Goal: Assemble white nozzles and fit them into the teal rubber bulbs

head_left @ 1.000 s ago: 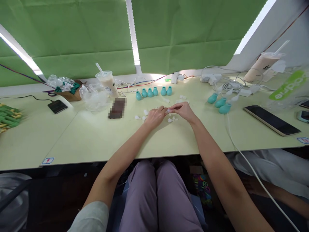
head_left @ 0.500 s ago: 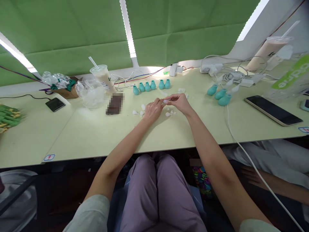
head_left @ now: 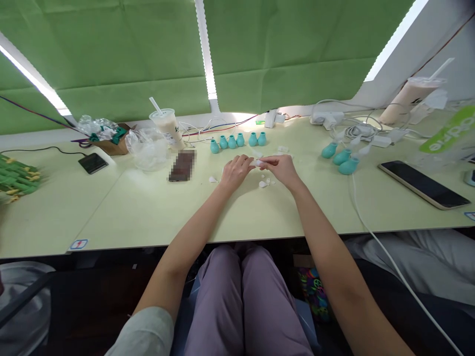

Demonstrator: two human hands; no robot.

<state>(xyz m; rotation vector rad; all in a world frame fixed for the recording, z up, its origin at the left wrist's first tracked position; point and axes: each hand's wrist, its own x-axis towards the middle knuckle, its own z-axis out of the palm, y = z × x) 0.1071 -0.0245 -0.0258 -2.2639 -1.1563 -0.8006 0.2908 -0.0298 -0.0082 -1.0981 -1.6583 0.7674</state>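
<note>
Head view, measuring clock directions from where the hands meet: one pale table (head_left: 148, 212) runs across the scene, and over it two bare hands come together. The left hand (head_left: 236, 174) has its fingers narrow, pinched on a small white piece (head_left: 258, 162); the right hand (head_left: 284, 169) pinches the same piece from 3 o'clock, thumb and forefinger closed. Whether it is one part or two meeting is too small to tell. The step looks like fine handling of that piece between both hands; the next move would seem to call for a light, steady pinch.

Counts, biggest first: two cups with straws, one at 10 o'clock (head_left: 167, 127), one at 2 (head_left: 411, 99). One black phone (head_left: 424, 184) lies at 3 o'clock, a blurred dark slab (head_left: 182, 165) at 9. Teal vessels number nine: six upright in a row (head_left: 232, 142) toward 11 o'clock, three tilted (head_left: 349, 166) at 3. Of loose white bits, one (head_left: 213, 179) lies near 8 o'clock; a cluster (head_left: 263, 184) at 5 defies exact counting.
</note>
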